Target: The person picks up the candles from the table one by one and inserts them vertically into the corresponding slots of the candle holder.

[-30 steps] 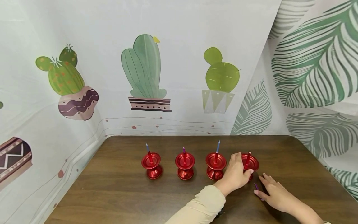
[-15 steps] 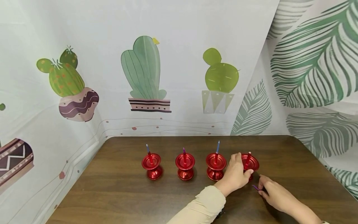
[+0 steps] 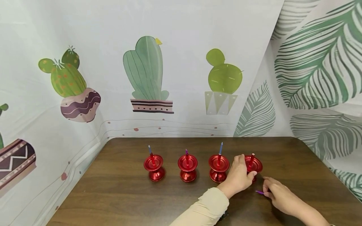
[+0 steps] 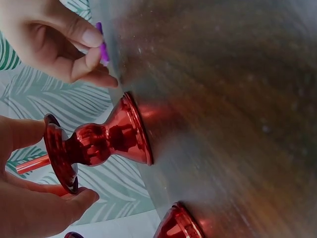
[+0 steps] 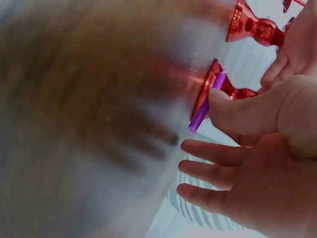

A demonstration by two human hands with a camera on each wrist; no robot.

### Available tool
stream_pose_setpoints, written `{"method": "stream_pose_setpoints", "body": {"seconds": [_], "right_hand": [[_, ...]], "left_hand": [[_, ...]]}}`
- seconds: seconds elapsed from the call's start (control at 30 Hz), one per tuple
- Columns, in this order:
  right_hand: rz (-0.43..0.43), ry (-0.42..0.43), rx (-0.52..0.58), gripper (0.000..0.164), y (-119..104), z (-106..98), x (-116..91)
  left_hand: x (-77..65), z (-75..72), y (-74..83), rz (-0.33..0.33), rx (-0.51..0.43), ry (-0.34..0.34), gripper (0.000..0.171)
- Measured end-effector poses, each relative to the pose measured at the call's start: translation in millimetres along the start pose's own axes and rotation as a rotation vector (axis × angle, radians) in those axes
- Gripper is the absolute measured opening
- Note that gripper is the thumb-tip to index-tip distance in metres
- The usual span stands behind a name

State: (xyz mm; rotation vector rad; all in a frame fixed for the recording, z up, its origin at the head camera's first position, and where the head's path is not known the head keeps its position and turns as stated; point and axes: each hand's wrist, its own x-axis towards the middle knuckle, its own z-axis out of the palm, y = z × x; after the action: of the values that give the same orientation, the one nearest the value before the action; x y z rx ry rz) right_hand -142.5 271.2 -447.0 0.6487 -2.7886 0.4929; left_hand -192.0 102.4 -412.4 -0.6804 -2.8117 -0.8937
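Note:
My left hand (image 3: 238,176) grips the dish rim of the rightmost red metal candle holder (image 3: 256,165). In the left wrist view that candle holder (image 4: 93,144) stands on its flared base, thumb and fingers on either side of its dish; a bare red tube rises from the dish's middle. Just to its right, low over the table, my right hand (image 3: 281,195) pinches a short purple candle (image 3: 259,192) between thumb and index finger. In the right wrist view the candle (image 5: 200,118) sticks out on both sides of the thumb, and the other fingers extend loosely.
Three more red holders stand in a row to the left: one with a blue candle (image 3: 150,149), one with a purple candle (image 3: 186,152), one with a taller blue candle (image 3: 221,148). The brown wooden table (image 3: 127,201) meets a cactus-print cloth (image 3: 183,78) behind.
My right hand has gone from straight fingers beside the purple candle lying on the table to pinching it, and the candle has turned sideways. The left hand stays on the holder.

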Motion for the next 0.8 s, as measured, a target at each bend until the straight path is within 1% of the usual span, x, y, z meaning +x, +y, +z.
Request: {"method": "stream_pose_setpoints", "body": {"seconds": [0.17,0.27,0.37,0.5,0.63,0.73,0.8], "right_hand": [[-0.038,0.026,0.026,0.042,5.4,-7.7,-0.6],[-0.094,0.08,0.042,0.042,10.0,-12.7,-0.6],[-0.128,0.124,0.052,0.043,13.9,-19.0,0.6],[-0.107,0.156,0.058,0.043,15.8,-28.8,4.6],[-0.081,0.197,0.089,0.041,13.9,-37.1,11.7],[-0.038,0.211,0.162,0.034,9.7,-42.5,19.1],[0.005,0.204,0.221,0.026,5.9,-46.1,24.7]], "left_hand": [[0.2,-0.4,-0.1,0.0,-0.003,-0.008,0.067],[0.3,-0.8,-0.1,-0.005,0.004,-0.005,0.067],[0.3,-0.8,0.0,-0.004,0.01,0.001,0.067],[0.5,-0.6,0.4,0.0,0.019,0.005,0.067],[0.8,-0.1,0.1,0.005,0.03,0.011,0.067],[0.6,0.0,-0.3,0.004,0.024,0.009,0.067],[0.5,0.3,-0.6,0.002,0.016,0.006,0.067]]}}
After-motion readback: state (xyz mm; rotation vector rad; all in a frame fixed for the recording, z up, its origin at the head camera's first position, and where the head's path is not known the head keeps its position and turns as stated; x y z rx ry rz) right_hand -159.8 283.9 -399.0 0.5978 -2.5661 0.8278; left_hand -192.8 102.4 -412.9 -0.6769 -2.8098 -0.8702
